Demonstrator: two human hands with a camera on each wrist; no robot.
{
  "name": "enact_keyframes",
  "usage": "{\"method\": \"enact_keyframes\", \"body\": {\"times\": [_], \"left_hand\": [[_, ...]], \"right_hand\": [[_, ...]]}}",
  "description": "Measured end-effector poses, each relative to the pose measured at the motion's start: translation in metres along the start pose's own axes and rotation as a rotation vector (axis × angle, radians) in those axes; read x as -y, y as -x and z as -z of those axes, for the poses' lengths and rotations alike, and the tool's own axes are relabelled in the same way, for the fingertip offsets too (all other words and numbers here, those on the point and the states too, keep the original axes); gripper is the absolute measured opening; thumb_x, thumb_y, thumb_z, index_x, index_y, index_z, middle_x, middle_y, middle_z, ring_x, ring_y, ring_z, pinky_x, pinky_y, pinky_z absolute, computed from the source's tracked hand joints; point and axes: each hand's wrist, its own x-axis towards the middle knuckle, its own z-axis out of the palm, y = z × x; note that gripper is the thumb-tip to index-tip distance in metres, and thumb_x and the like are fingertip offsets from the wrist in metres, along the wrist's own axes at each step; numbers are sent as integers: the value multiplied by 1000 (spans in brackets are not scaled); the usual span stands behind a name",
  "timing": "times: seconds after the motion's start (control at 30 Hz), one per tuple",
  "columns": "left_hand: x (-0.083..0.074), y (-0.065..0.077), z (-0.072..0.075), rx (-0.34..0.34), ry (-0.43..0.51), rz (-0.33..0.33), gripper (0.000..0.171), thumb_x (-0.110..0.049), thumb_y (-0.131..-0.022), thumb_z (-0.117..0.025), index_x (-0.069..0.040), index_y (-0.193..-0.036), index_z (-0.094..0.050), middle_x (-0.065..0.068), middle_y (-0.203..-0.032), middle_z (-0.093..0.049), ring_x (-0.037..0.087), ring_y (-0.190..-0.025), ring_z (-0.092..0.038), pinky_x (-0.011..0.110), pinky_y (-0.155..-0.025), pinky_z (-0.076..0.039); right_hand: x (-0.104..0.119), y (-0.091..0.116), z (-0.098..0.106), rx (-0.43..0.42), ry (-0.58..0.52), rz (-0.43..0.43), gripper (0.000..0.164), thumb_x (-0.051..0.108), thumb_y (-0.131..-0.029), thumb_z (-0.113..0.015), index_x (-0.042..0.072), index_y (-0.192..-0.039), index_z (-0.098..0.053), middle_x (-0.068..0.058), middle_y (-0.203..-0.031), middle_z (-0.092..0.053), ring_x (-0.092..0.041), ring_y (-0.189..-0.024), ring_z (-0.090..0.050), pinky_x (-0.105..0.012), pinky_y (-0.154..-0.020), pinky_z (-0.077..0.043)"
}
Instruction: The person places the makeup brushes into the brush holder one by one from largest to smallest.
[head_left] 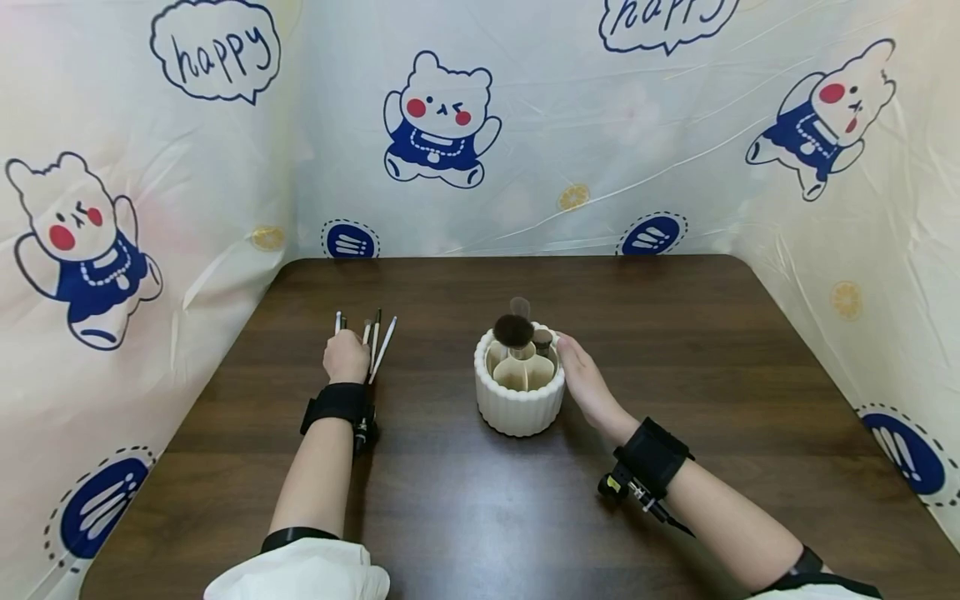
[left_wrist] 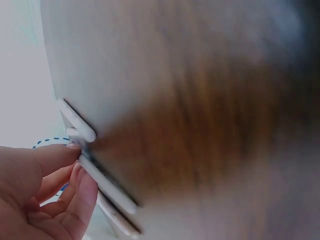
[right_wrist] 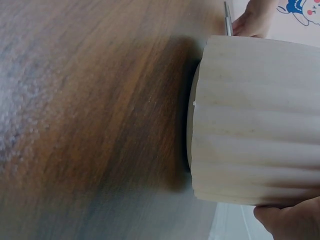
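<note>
Thumb and fingertips of the left hand [head_left: 347,358] are curled close together among slim, white-handled makeup brushes [head_left: 383,350], which lie just beyond and to the right of that hand on the dark brown wood-grain table [head_left: 427,483]; whether they pinch one, I cannot tell. Directly left of the right hand [head_left: 588,383], whose extended fingers touch its side, stands a round, ribbed, cream-white holder [head_left: 520,408] with compartments, a fluffy, dark-headed brush [head_left: 513,331] rising from it.

Open lane between brushes [head_left: 383,350] and white holder [head_left: 519,408]; holder blocks right hand [head_left: 588,381] leftward.
</note>
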Motion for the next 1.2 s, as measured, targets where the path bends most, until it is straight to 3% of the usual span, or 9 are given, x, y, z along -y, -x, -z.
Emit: {"method": "enact_keyframes", "body": {"times": [0.13,0.3,0.43,0.63,0.77,0.93,1.07,1.2], "left_hand": [[-2,1,4,-36,38,-5,24,-8,-94,-52,7,-98,-70,28,-98,-69,41,-85,-66,47,-73,-54],[-17,-3,14,-112,117,-52,26,-8,-95,-51,7,-108,-68,26,-106,-68,40,-92,-65,48,-79,-52],[-40,-1,27,-161,207,-105,26,-10,-95,-51,5,-111,-66,24,-106,-69,38,-93,-65,47,-82,-50],[-85,12,48,-198,362,-205,24,-12,-95,-55,3,-110,-65,20,-102,-70,33,-92,-65,44,-84,-50],[-117,28,56,-171,495,-269,23,-13,-94,-58,3,-109,-64,19,-103,-70,30,-93,-66,41,-83,-54],[-151,55,62,-83,626,-364,24,-15,-92,-62,3,-109,-64,20,-105,-70,29,-94,-68,39,-83,-55],[-166,73,60,-30,645,-462,25,-16,-92,-63,2,-109,-64,18,-107,-69,28,-95,-69,37,-84,-56],[-172,84,55,3,631,-536,24,-15,-93,-62,2,-109,-63,17,-107,-69,27,-94,-69,36,-83,-56]], "right_hand": [[1,0,0,5,0,-1,52,29,-106,-24,-6,-145,-30,-24,-152,-30,-35,-145,-23,-49,-120,-18],[0,1,0,1,-8,-9,51,29,-106,-24,-4,-145,-31,-22,-152,-31,-33,-145,-24,-47,-120,-19],[0,1,1,2,-1,-7,52,29,-106,-24,-5,-145,-30,-23,-152,-30,-34,-145,-23,-47,-120,-18],[1,2,1,9,-5,-6,52,29,-106,-24,-6,-145,-30,-24,-152,-29,-35,-145,-23,-48,-120,-18],[1,2,1,12,-11,-5,52,29,-106,-23,-6,-145,-29,-24,-152,-29,-35,-145,-22,-48,-120,-17],[2,2,0,3,-11,-16,52,29,-106,-23,-5,-145,-30,-23,-152,-30,-34,-145,-23,-48,-120,-18],[3,1,0,6,-1,-26,52,30,-106,-23,-4,-145,-30,-23,-153,-30,-34,-145,-24,-49,-120,-18],[2,1,0,7,-4,-17,53,31,-106,-24,-4,-145,-29,-23,-153,-29,-34,-145,-23,-49,-120,-18]]}}
